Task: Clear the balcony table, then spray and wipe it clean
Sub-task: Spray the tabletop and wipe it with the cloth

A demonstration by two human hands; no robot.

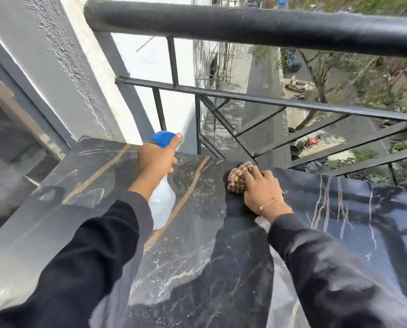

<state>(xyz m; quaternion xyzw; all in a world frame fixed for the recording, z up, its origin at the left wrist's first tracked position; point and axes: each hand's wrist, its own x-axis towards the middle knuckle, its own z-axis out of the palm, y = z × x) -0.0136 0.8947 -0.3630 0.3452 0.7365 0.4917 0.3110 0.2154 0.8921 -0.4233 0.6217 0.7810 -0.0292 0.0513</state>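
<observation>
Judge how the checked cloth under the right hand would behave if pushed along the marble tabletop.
The checked cloth looks bunched and soft, so it would probably crumple rather than slide flat. The tabletop looks glossy, so it likely glides easily under the right hand.

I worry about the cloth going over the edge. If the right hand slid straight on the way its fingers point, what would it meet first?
Judging loosely, the right hand first pushes the checked cloth under its fingers, then the table's far edge and the railing.

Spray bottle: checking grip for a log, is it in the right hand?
No, the left hand grips the spray bottle; the right hand presses the cloth.
</observation>
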